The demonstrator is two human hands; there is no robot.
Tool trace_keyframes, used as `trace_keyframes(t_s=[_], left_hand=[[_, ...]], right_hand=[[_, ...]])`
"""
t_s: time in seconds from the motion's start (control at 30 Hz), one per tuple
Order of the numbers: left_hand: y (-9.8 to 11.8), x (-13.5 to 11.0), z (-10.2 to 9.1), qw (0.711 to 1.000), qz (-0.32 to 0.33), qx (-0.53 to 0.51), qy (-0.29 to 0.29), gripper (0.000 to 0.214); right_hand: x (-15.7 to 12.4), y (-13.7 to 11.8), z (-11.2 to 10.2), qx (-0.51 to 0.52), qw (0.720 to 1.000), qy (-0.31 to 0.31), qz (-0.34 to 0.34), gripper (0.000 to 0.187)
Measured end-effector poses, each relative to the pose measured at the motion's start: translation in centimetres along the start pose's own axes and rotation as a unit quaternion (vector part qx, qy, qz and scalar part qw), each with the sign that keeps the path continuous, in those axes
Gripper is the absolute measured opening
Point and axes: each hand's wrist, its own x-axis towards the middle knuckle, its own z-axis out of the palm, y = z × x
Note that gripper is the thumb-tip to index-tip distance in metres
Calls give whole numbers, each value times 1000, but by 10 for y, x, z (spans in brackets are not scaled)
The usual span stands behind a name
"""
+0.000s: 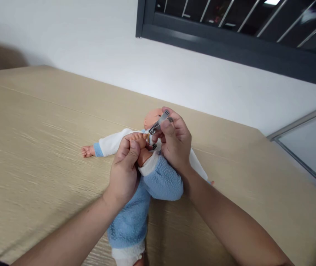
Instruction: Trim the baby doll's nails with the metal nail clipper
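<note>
A baby doll (130, 210) in fluffy blue trousers and a white top lies on its back on the table. One of its legs is bent up, and my left hand (124, 170) is closed around the raised foot (140, 139), toes showing above my thumb. My right hand (176, 142) pinches a silver nail clipper (159, 122) between thumb and fingers. The clipper slants down to the left, its jaw end close beside the toes; whether it touches them I cannot tell. Part of the doll's face and chest is hidden behind my right hand and the clipper.
The doll rests on a pale wood-grain table (41, 147) with a seam across it. Behind the table's far edge stands a white wall (91, 48) with a dark-framed barred window (216, 40). A metal-edged panel (308, 147) is at the right.
</note>
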Motion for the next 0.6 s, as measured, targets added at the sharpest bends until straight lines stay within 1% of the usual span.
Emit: trace_keyframes(t_s=[0.17, 0.37, 0.5, 0.6], left_hand=[[-4, 3, -2, 999, 5, -29, -14, 17], [-3, 3, -2, 1000, 14, -20, -16, 20], [-2, 2, -1, 1000, 12, -19, -13, 20], [-3, 2, -2, 1000, 15, -14, -17, 20]], right_hand=[[2, 3, 1, -8, 1000, -13, -21, 50], [2, 5, 0, 22, 999, -36, -16, 45], [2, 5, -1, 15, 999, -35, -13, 45], [2, 5, 0, 8, 999, -28, -22, 40]])
